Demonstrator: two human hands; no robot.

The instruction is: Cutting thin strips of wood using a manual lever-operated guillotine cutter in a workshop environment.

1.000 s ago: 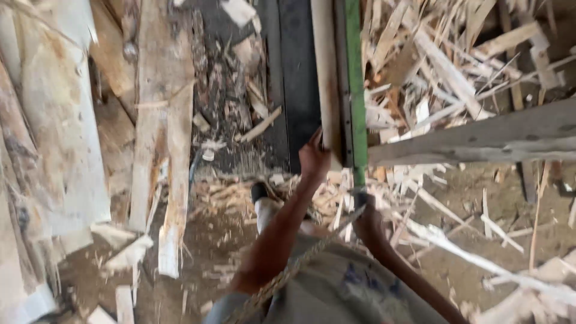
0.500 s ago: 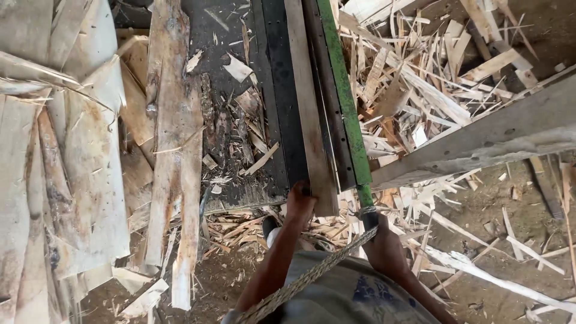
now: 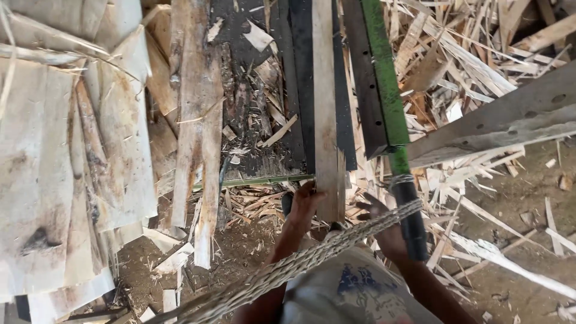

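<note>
Seen from above, a person's left hand [image 3: 305, 201] grips the near end of a long pale wooden plank [image 3: 324, 108], fingers closed around its lower edge just below the centre of the frame. The plank runs straight up the frame, lying on a dark metal machine bed [image 3: 295, 90] strewn with bark and splinters. The right hand [image 3: 387, 231], lower centre right, rests against a black handle [image 3: 413, 222] at the bottom of a green metal bar [image 3: 381, 78]; a braided rope [image 3: 300, 267] crossing diagonally in front hides the fingers, so whether that hand is closed on the handle cannot be told. The green bar runs parallel to the plank, just to its right, with a dark strip between them. A grey wooden beam [image 3: 504, 120] slants across the right side of the frame. Stacked sheets of pale veneer [image 3: 66, 162] fill the left of the frame, with rough bark slabs [image 3: 198, 120] beside them. Wood offcuts and splinters [image 3: 456, 48] lie heaped at upper right and scattered over the dirt floor [image 3: 516, 198].
</note>
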